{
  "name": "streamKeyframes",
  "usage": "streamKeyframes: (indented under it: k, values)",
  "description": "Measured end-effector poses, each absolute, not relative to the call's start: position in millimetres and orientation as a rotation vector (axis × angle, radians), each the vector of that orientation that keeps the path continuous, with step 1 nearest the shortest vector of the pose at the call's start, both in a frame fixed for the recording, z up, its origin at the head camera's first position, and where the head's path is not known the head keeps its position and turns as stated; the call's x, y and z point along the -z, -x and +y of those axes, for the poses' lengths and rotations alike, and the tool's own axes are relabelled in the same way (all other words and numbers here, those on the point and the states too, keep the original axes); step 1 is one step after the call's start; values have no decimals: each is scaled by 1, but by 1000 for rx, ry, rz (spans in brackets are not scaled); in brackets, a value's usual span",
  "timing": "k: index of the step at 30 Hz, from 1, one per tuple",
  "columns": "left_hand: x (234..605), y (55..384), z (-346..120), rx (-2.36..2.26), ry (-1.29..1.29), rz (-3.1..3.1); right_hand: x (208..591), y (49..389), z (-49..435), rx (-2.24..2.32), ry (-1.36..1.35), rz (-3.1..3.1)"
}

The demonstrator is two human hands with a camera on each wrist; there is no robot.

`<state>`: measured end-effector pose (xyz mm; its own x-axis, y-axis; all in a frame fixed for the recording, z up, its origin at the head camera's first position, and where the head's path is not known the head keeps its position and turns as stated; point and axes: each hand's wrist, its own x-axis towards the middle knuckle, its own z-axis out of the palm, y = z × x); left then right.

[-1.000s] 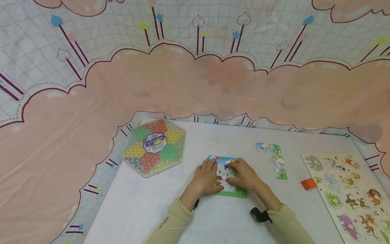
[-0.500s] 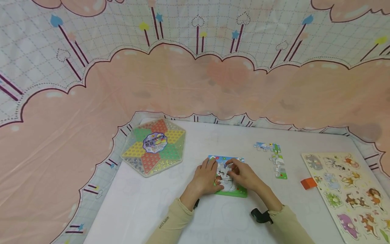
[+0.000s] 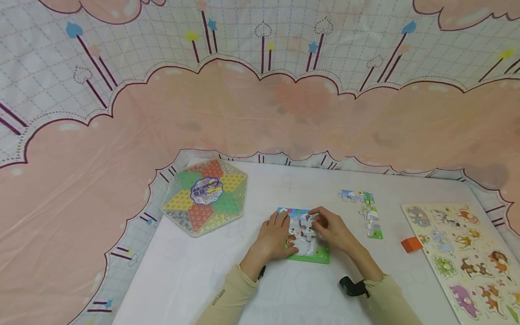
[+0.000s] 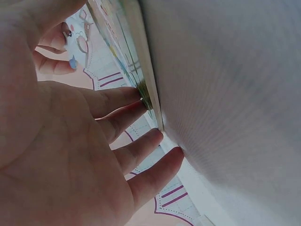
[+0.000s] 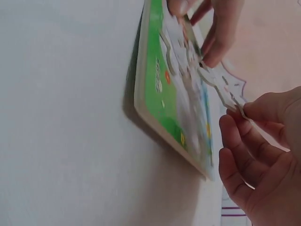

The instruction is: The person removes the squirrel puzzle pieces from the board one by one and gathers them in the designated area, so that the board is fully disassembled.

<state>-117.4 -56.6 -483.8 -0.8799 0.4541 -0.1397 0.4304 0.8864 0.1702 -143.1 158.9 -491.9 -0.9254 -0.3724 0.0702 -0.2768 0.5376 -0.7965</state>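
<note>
Head view: the left hand [image 3: 269, 239], fingers extended, rests on the left side of the rabbit puzzle board [image 3: 310, 259], while the right hand [image 3: 332, 232] pinches a puzzle piece [image 4: 75, 43] over that board. Well to the right sits an orange block [image 3: 411, 244], with an L-shaped run of pieces [image 3: 374, 225] farther back; at far left lies a hexagonal game board [image 3: 207, 192].

Our left sleeve [image 3: 227, 295]: light tan, small dark letters; our right sleeve [image 3: 392, 301]: we wear the same tan; our right-wrist gadget [image 3: 351, 286]: black, chunky, bent; our left-wrist gadget [image 3: 262, 271]: we see just a black bit
</note>
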Motion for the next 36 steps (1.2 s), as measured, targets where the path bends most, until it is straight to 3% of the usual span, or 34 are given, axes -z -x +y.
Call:
streamKeyframes:
  k: [19, 36]
  values:
    - [487, 118, -58, -221, -672, 2872, 507, 162, 231, 1477, 341, 2907]
    - [488, 117, -57, -259, -672, 2862, 505, 173, 254, 1400, 135, 3010]
